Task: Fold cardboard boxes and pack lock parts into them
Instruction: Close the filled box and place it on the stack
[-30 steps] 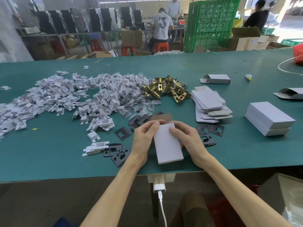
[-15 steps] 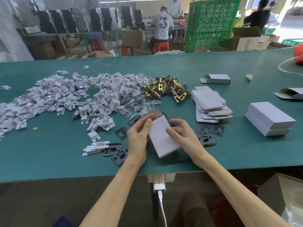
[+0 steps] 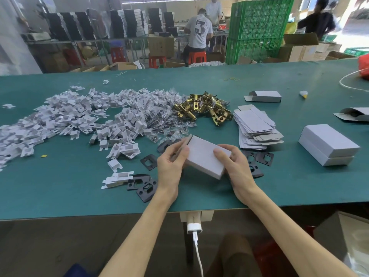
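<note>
Hands grip one white box (image 3: 205,156) above the green counter (image 3: 79,192); left hand (image 3: 171,166) pinches its flap end; right hand (image 3: 233,166) clasps the near corner.

We have one view only, from a wide-angle camera worn on the person's head. It faces forward and down across the green tabletop (image 3: 60,192), whose near edge crosses the lower frame. Both forearms rise from the bottom to the left hand (image 3: 169,168) and right hand (image 3: 235,168), close beneath the lens at centre, around the white box (image 3: 203,158). The far workshop with its green crates (image 3: 257,31) fills the top band, where the lens seems to bend lines.
</note>
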Demonstrator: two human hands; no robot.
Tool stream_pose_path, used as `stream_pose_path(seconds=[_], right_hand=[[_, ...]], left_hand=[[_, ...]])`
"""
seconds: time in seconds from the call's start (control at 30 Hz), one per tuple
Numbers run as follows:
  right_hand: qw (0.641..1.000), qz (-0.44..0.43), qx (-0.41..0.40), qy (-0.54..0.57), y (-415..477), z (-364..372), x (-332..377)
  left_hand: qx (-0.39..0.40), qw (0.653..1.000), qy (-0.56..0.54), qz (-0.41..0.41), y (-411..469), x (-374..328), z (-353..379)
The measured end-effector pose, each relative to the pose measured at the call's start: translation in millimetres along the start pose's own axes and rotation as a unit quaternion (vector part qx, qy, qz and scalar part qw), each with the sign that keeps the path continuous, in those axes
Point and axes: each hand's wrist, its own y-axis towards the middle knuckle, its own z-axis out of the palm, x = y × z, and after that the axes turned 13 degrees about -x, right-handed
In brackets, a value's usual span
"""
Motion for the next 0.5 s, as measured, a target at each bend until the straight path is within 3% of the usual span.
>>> stream_pose_path(seconds=[0.23,0.5], right_hand=[[0.999,-0.029,0.015,-0.042,-1.5,2.0,-0.9],[0.997,-0.052,0.037,-0.051,-4.2,0.5,2.4]], left_hand=[[-0.035,0.999,0.005,-0.014,-0.4,-1.0,-1.6],[-0.012,1.0,0.017,-0.016,-1.8,-1.4,-0.1]])
